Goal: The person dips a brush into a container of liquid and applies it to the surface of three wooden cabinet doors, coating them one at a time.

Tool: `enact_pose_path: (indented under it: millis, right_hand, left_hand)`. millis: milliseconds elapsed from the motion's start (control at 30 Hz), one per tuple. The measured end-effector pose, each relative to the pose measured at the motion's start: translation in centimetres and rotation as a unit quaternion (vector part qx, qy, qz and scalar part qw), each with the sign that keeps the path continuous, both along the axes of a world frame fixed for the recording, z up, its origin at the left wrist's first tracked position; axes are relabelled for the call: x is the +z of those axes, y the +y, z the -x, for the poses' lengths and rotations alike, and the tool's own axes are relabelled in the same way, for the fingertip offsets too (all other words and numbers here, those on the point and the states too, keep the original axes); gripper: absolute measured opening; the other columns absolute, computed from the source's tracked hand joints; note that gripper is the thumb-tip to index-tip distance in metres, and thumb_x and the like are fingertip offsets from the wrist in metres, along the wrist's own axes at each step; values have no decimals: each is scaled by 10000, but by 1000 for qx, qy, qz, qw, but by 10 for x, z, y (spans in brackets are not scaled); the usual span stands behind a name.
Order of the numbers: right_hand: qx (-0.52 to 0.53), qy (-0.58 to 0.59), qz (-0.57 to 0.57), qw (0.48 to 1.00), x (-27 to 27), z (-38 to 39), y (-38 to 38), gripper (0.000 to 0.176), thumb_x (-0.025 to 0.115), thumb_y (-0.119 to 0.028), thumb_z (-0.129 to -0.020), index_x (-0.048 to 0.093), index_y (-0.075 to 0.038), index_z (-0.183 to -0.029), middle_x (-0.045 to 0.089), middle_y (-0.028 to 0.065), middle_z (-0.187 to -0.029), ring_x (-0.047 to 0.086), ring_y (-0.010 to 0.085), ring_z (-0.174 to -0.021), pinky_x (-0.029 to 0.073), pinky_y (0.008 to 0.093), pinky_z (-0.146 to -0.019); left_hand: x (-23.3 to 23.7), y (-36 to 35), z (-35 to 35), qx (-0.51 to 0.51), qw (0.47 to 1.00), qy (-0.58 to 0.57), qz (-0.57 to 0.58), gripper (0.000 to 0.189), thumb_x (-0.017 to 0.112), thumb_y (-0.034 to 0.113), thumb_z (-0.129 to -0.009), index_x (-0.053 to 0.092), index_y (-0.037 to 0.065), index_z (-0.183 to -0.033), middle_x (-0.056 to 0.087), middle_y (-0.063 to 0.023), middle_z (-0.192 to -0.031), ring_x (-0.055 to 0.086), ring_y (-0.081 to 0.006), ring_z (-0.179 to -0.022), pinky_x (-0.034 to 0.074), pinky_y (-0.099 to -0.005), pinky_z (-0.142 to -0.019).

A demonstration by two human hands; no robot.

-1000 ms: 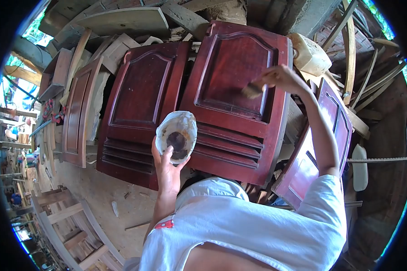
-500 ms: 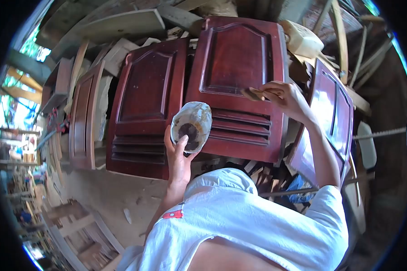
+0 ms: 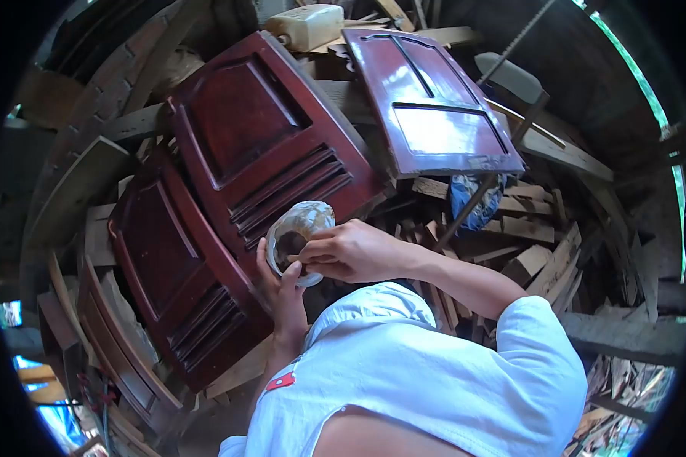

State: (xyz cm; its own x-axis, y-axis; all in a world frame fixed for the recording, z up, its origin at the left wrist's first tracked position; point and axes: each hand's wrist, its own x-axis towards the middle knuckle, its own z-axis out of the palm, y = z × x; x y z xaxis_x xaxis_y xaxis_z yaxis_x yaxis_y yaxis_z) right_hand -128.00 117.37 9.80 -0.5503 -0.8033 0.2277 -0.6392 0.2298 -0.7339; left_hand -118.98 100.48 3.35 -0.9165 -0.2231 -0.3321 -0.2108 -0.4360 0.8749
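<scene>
My left hand [image 3: 282,293] is closed around a whitish, stained cup [image 3: 312,217] with dark liquid inside, its mouth tilted toward me. Over that mouth, my right hand [image 3: 347,251] has its fingers pinched on a brush whose bristles are hidden in the cup. Just beyond the cup leans a dark red cabinet door [image 3: 240,122] with a raised panel and slats below. A second similar red door [image 3: 160,240] overlaps it on the left. Further right stands a glossy red door [image 3: 450,126] catching bright light.
Behind the doors lies a pale plastic jerrycan [image 3: 309,27]. Stacked wood offcuts [image 3: 522,221] and a blue plastic bag [image 3: 476,199] are below the glossy door. A brown panel [image 3: 118,346] leans at the lower left. A heavy beam [image 3: 625,339] crosses at the right.
My right hand has brought the brush from the red door's panel down to the cup in my left hand. The view has turned right, so the doors appear further left and tilted.
</scene>
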Motion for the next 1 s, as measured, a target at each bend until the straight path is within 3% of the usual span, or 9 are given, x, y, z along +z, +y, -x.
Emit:
enact_pose_path:
  millis: [67, 200, 300, 400, 467, 633, 800, 867, 1000]
  right_hand:
    - [-48, -62, 75, 994, 11, -5, 21, 146, 678, -104, -880, 689, -24, -1001, 692, 142, -886, 699, 302, -791, 572, 383, -703]
    - [-288, -177, 181, 924, 38, 2, 78, 180, 581, -132, -991, 708, -12, -1037, 723, 54, -911, 689, 108, -831, 556, 265, -753]
    - [-440, -9, 127, 889, 9, 34, 124, 269, 613, -209, -979, 692, 45, -1016, 727, 90, -829, 704, 126, -779, 551, 254, -694]
    - [-475, -54, 148, 866, -24, 57, 156, 270, 613, -205, -973, 696, 48, -1013, 726, 98, -843, 701, 133, -769, 557, 258, -702]
    - [-471, -176, 185, 845, -39, 65, 172, 281, 611, -219, -972, 697, 45, -1015, 724, 114, -862, 698, 148, -759, 569, 268, -700]
    - [-535, -169, 163, 812, -52, 63, 257, 281, 603, -220, -982, 682, 41, -1052, 704, 112, -927, 707, 168, -816, 607, 294, -729]
    - [-625, -127, 99, 764, -47, 59, 360, 283, 638, -249, -933, 710, 15, -1003, 726, 127, -861, 720, 196, -751, 583, 306, -689]
    - [-693, 11, -80, 716, -41, 60, 384, 264, 621, -260, -920, 713, -26, -1000, 727, 162, -872, 731, 275, -771, 582, 366, -716]
    - [-681, 117, -219, 689, -26, 65, 365, 220, 604, -239, -923, 702, -43, -940, 711, 163, -923, 703, 339, -848, 567, 419, -757]
  left_hand:
    - [2, 4, -3, -10, 1000, 0, 4, 728, 573, 175, -900, 214, 187, -1533, 343, -137, -1456, 391, -295, -1339, 452, -452, -1020]
    - [1, 4, 2, 8, 1000, -18, 6, 713, 594, 218, -891, 252, 252, -1516, 323, -122, -1466, 393, -314, -1330, 488, -485, -961]
    - [-3, 2, 8, 12, 999, -30, 3, 696, 610, 255, -883, 281, 275, -1496, 316, -105, -1469, 406, -318, -1315, 503, -499, -928]
    - [3, 5, 16, 2, 1000, -27, -8, 719, 624, 237, -885, 264, 248, -1507, 323, -108, -1472, 395, -309, -1325, 484, -512, -953]
    - [10, 8, 22, -5, 1000, -26, -17, 740, 623, 203, -893, 239, 247, -1524, 304, -124, -1492, 385, -320, -1336, 460, -533, -982]
    - [8, 18, 41, -9, 999, -30, -11, 742, 630, 253, -887, 242, 264, -1520, 307, -117, -1487, 390, -316, -1331, 473, -522, -964]
    - [9, 35, 65, -28, 999, -46, -8, 759, 656, 317, -864, 255, 288, -1508, 323, -103, -1469, 394, -299, -1321, 479, -504, -951]
    - [11, 44, 76, -33, 998, -47, -6, 761, 658, 321, -862, 256, 288, -1507, 323, -102, -1470, 394, -298, -1322, 477, -508, -954]
    - [13, 60, 97, -37, 998, -48, -1, 765, 661, 323, -861, 254, 285, -1508, 324, -100, -1471, 399, -297, -1319, 467, -513, -966]
